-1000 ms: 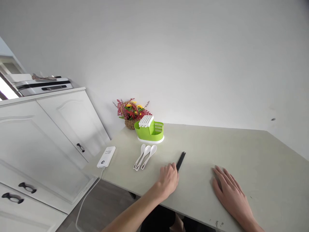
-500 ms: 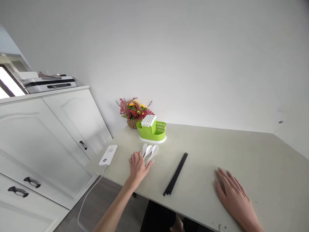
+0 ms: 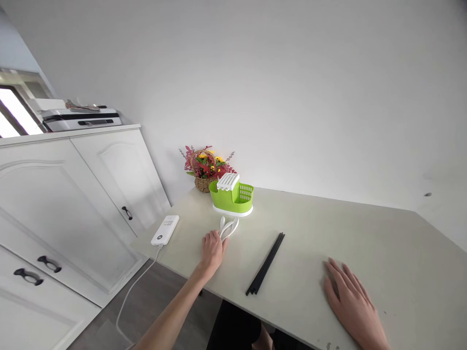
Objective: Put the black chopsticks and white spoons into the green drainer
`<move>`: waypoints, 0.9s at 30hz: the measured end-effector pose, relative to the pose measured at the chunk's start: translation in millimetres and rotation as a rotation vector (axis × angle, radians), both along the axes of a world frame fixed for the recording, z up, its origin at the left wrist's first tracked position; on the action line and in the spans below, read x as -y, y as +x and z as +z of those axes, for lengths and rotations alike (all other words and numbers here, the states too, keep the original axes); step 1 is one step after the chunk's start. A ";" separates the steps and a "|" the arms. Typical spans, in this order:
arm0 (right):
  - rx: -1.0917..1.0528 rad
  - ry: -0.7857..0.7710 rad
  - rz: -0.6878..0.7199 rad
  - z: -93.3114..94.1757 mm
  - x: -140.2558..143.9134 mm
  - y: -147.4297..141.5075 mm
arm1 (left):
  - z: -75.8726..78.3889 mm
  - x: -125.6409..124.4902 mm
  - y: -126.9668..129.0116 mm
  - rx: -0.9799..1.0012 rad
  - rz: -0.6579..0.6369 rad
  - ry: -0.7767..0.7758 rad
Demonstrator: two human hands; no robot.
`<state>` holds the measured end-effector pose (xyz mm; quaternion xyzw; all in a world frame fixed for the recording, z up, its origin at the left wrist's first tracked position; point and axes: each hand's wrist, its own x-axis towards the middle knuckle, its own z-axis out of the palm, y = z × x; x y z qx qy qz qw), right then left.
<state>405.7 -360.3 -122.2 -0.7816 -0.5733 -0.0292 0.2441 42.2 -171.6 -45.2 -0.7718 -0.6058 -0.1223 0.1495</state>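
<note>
since the earlier frame, left hand (image 3: 212, 251) has curled its fingers over handles of white spoons (image 3: 229, 227), now bunched on bench (image 3: 314, 228) before green caddy (image 3: 232, 197); right hand (image 3: 353, 306) lies flat, fingers spread, right of black chopsticks (image 3: 265, 264).

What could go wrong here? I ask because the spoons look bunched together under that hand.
The left hand closes over the handles of the white spoons; gathered at once, one may slip and clatter onto the table. The black chopsticks end close to the near edge, so a sweeping arm might knock them off.
</note>
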 end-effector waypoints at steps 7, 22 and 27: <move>-0.018 -0.004 -0.008 3.1 -0.1 -1.0 | 1.5 -4.0 7.2 -0.011 -0.021 -0.084; -0.041 0.002 -0.009 4.7 0.5 -2.9 | 2.1 -1.2 8.0 0.029 -0.065 -0.094; -0.056 -0.009 -0.014 -0.3 -1.3 1.1 | 2.7 -1.6 4.6 0.079 -0.078 -0.089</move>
